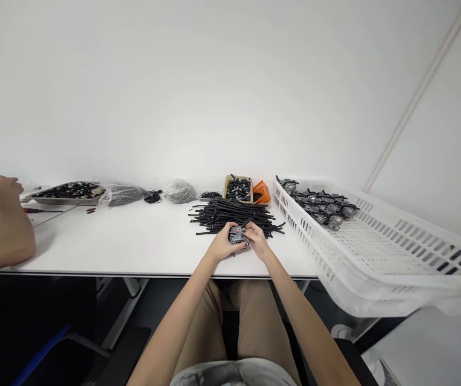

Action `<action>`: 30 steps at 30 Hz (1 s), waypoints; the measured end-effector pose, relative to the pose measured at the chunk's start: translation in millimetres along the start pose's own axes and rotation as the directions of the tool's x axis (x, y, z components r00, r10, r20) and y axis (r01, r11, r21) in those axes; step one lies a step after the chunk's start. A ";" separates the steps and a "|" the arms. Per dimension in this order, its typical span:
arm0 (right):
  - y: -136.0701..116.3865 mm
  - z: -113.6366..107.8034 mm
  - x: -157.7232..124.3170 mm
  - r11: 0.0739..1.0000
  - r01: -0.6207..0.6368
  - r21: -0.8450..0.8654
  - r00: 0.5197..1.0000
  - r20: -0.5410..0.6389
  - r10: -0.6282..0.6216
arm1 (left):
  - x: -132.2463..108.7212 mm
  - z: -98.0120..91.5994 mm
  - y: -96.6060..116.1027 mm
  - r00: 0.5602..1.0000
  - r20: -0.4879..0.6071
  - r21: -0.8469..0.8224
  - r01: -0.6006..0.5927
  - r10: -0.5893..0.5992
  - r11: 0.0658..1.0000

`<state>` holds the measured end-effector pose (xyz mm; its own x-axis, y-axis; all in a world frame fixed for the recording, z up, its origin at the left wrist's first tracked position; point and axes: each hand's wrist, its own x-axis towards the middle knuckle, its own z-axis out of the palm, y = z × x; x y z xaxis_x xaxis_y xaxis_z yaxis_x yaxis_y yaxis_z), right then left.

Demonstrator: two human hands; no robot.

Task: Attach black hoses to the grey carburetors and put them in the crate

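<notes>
Small gray part (237,242), held just above or on the white table (134,241) near its front edge; exact contact cannot be told. The left hand (223,244) grips its left side, thumb across the near face; the right hand (258,241) closes its fingertips on the right side. Directly beyond lies a loose pile of black tubes (234,214), lying mostly crosswise. Behind the pile stand a beige basket (224,188) of small dark pieces and, beside it, a tilted orange basket (261,188). At right, a white slatted crate (314,244) holds similar gray assemblies (322,206) toward its far end and overhangs the table edge. At left: a clear bag (121,194), a shallow tray (67,201) and another person's forearm (11,230). A plain white wall (214,80) backs the table; a narrow strip (416,102) slants down it at right.
</notes>
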<state>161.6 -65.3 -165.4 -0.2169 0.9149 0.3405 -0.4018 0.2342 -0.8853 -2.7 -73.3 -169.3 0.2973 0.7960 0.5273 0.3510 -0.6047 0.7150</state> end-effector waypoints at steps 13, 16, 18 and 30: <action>7.4 1.6 6.8 0.983 0.098 -0.158 0.987 -0.109 -0.116 | -0.8 -1.0 3.4 1.000 -0.004 -0.007 0.013 -0.013 1.000; 4.7 2.4 4.1 0.987 0.085 -0.137 0.994 -0.054 -0.093 | -0.9 -1.1 4.6 1.000 -0.005 -0.022 0.013 -0.013 1.000; 3.4 2.0 2.8 0.993 0.048 -0.104 0.999 -0.020 -0.050 | -0.9 -1.3 5.0 1.000 0.001 -0.047 0.010 -0.010 0.999; 2.6 1.6 2.2 0.995 0.008 -0.095 1.000 -0.024 -0.011 | -0.9 -0.9 2.1 1.000 0.001 -0.044 0.024 -0.024 0.999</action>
<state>158.7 -63.2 -166.4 -0.1911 0.9200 0.3421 -0.3173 0.2720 -0.9085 -3.1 -75.2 -167.9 0.2897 0.8102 0.5096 0.3186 -0.5837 0.7469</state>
